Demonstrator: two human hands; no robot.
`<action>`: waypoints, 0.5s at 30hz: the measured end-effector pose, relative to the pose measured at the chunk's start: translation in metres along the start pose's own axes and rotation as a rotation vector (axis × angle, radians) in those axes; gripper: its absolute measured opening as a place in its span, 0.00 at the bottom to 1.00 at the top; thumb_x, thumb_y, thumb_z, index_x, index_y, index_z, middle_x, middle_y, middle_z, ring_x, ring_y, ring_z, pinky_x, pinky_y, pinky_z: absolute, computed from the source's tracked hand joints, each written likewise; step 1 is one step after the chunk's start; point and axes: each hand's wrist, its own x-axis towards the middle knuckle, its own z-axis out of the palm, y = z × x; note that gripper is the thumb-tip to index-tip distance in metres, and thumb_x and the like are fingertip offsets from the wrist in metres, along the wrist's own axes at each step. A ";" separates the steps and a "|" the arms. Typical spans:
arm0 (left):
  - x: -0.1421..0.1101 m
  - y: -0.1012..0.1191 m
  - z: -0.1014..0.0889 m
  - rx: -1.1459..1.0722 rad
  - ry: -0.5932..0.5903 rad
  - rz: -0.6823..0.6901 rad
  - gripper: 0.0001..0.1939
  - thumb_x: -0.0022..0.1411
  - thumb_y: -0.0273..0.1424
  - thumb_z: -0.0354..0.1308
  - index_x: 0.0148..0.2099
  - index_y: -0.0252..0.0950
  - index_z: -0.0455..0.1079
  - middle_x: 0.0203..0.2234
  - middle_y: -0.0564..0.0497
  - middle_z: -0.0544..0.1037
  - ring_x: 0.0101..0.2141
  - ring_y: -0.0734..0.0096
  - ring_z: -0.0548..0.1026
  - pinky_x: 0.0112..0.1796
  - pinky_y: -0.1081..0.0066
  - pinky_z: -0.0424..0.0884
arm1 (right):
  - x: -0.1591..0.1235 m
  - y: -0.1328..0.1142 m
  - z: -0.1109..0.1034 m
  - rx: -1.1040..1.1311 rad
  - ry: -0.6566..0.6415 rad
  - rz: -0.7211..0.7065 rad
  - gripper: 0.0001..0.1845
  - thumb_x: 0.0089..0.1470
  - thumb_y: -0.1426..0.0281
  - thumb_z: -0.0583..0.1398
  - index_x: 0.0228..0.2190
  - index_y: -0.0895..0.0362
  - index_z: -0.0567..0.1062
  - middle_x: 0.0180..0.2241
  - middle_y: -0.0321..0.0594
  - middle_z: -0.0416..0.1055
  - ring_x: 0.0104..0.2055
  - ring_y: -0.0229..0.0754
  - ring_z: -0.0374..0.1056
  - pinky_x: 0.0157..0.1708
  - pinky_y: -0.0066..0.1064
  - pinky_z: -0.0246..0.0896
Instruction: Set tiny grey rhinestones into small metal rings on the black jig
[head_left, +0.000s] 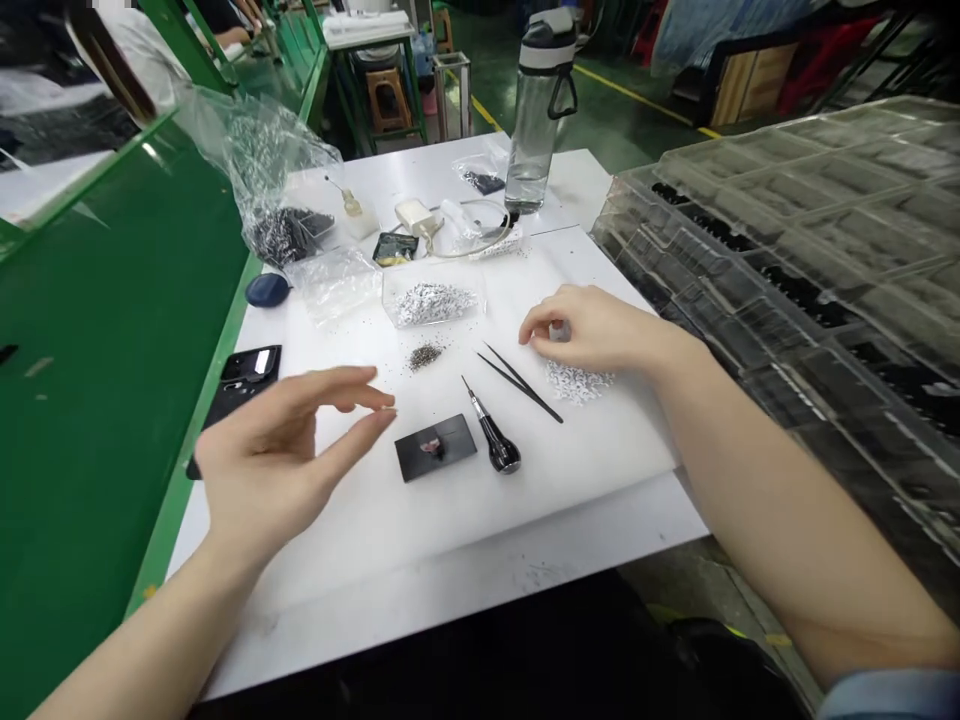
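Observation:
My left hand (281,455) hovers left of a small black rectangular plate (457,440), thumb and fingertip pinched together. Whatever is between them is too small to make out. On the plate lies a small dark and pinkish piece. Curled at the near side of a clear tray, my right hand (592,325) has its thumb and index tips close together above a pile of tiny white parts (577,382); I cannot make out anything in them. Between the hands lie black tweezers (525,385) and a black-handled screwdriver (495,435). A small heap of tiny dark parts (425,356) sits behind them.
The clear tray (435,303) holds more white parts. A black phone-like case (240,385) and blue oval object (267,290) lie at left. Plastic bags (277,200) and a water bottle (529,130) stand behind. Stacked clear compartment boxes (772,240) border the right side.

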 end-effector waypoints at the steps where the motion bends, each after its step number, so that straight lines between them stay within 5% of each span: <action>1: 0.006 0.002 -0.003 0.040 0.020 -0.006 0.27 0.66 0.19 0.74 0.58 0.56 0.85 0.39 0.58 0.90 0.37 0.62 0.88 0.41 0.56 0.86 | 0.000 0.001 -0.002 0.015 -0.025 0.007 0.15 0.56 0.77 0.64 0.40 0.54 0.89 0.35 0.39 0.85 0.43 0.49 0.76 0.44 0.38 0.66; 6: 0.056 -0.014 -0.002 0.212 0.074 -0.101 0.16 0.63 0.33 0.78 0.53 0.48 0.87 0.35 0.55 0.91 0.36 0.59 0.89 0.35 0.60 0.83 | 0.000 0.005 -0.006 0.078 -0.077 0.068 0.13 0.57 0.75 0.67 0.43 0.54 0.89 0.41 0.38 0.88 0.44 0.47 0.80 0.44 0.35 0.70; 15: 0.134 -0.082 0.030 0.339 -0.033 -0.201 0.18 0.59 0.30 0.75 0.52 0.43 0.85 0.33 0.52 0.91 0.36 0.58 0.86 0.41 0.59 0.81 | 0.000 0.000 -0.005 0.096 -0.021 0.176 0.09 0.55 0.75 0.70 0.39 0.56 0.89 0.35 0.39 0.87 0.39 0.45 0.82 0.39 0.34 0.71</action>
